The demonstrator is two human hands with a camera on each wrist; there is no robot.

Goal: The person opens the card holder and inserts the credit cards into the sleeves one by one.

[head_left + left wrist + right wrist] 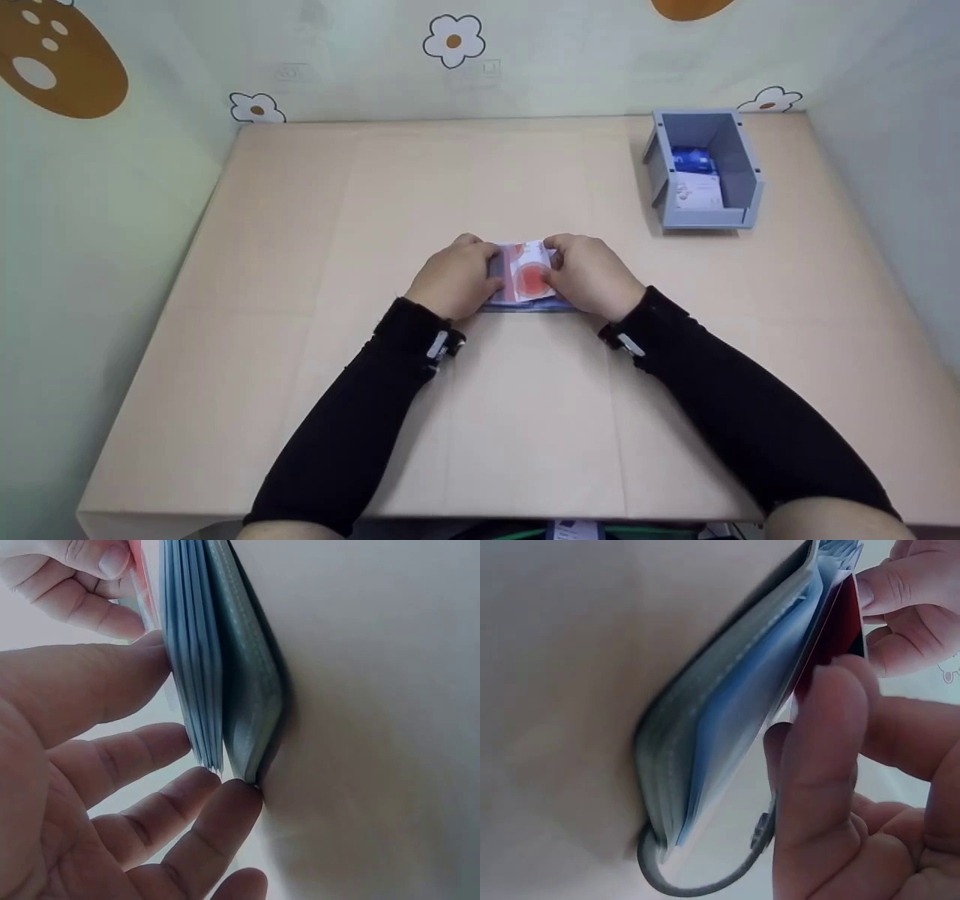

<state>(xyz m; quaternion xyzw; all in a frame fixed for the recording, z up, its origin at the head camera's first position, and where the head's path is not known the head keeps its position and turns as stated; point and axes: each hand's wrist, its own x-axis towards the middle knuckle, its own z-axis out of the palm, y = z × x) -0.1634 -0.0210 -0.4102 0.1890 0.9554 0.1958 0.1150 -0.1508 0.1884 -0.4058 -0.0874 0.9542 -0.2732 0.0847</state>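
Note:
A card holder [251, 690] with a grey-green stitched cover and several clear bluish sleeves [191, 652] lies spread on the table between the hands. My left hand [454, 277] grips its left side, thumb on the sleeves and fingertips along their edges. With thumb and fingers, my right hand [591, 274] pinches a white card [532, 277] bearing an orange-red circle. The card overlaps the sleeves in the head view. Its back shows dark red in the right wrist view. A strap [705, 889] with a snap button curves out from the cover's end.
A grey-blue open-front bin [709, 217] stands at the back right of the table [375, 187], with blue and white cards [697, 191] inside. Walls with flower prints border the table's back and sides. Below the front edge, a few partly hidden items [574, 531] show.

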